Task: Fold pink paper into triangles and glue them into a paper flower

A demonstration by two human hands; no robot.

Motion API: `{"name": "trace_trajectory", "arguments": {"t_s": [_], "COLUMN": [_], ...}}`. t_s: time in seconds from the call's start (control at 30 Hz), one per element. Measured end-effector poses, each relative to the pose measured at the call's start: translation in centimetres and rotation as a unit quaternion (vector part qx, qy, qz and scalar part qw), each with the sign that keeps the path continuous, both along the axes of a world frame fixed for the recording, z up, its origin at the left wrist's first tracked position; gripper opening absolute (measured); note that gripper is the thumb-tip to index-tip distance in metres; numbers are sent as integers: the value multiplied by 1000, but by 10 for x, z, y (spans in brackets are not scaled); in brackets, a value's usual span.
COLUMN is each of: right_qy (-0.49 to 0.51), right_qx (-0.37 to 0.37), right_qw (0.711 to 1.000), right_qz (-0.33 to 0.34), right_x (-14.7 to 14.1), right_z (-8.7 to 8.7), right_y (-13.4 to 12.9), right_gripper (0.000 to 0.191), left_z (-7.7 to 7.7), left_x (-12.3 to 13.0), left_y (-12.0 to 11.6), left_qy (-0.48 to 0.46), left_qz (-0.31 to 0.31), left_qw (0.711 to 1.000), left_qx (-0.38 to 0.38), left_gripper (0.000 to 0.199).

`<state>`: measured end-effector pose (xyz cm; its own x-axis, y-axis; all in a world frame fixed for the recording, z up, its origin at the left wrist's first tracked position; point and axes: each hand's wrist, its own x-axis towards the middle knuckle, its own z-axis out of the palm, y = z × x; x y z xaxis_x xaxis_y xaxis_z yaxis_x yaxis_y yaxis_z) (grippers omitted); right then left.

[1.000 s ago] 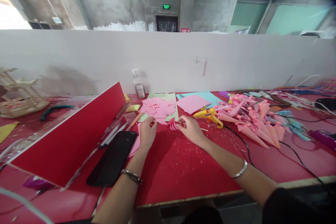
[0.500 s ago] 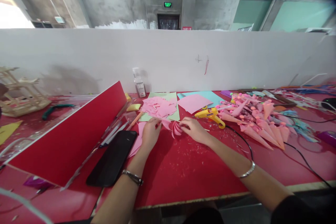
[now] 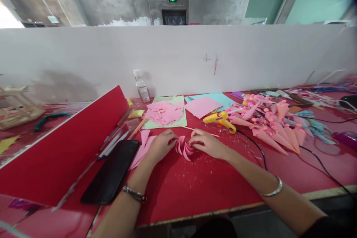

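Note:
My left hand (image 3: 162, 145) is closed in a pinch at the edge of a curved pink paper piece (image 3: 180, 145). Right beside it, my right hand (image 3: 208, 144) pinches a bundle of curled pink paper petals (image 3: 188, 151), striped where their layers overlap. The two paper parts are close together; whether they touch I cannot tell. Near my left wrist lie flat pink paper pieces (image 3: 141, 152). A yellow hot glue gun (image 3: 220, 119) rests beyond my right hand, and a thin wooden stick (image 3: 205, 132) lies just behind my fingers.
Pink paper scraps (image 3: 164, 113) are heaped on a green sheet (image 3: 182, 121). A black phone (image 3: 111, 173) and a tilted red board (image 3: 64, 148) stand to the left. Pink paper cones (image 3: 267, 126) pile up at right, with a black cable (image 3: 258, 148) before them. A white partition (image 3: 167, 55) closes the back.
Both hands have come slightly nearer to me with the pink paper. The left piece now shows a curved shape beside the bundle. The stick behind my fingers is more visible.

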<state>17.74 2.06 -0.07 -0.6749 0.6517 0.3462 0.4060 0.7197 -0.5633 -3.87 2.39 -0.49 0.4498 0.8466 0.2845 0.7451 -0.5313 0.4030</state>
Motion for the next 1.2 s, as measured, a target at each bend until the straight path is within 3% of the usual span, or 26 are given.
{"name": "trace_trajectory", "arguments": {"t_s": [0.37,0.9,1.2], "right_qy": [2,-97,-113], "right_qx": [-3,-2,59], "right_qw": [999,993,991], "right_qz": [-40,63,44], "right_x": [4,24,28], "right_z": [0,21,26], "right_y": [-4,-7,-10], "right_gripper": [16,18,19], "left_z": [5,2,-2], "left_x": [7,19,27], "left_y": [-5,-8,-7], "left_qy": [-44,-11,-42], "left_qz": [-9,-61,-73], "left_qw": [998,998,996], "left_qx": [41,14,33], "left_gripper": [21,24,18]}}
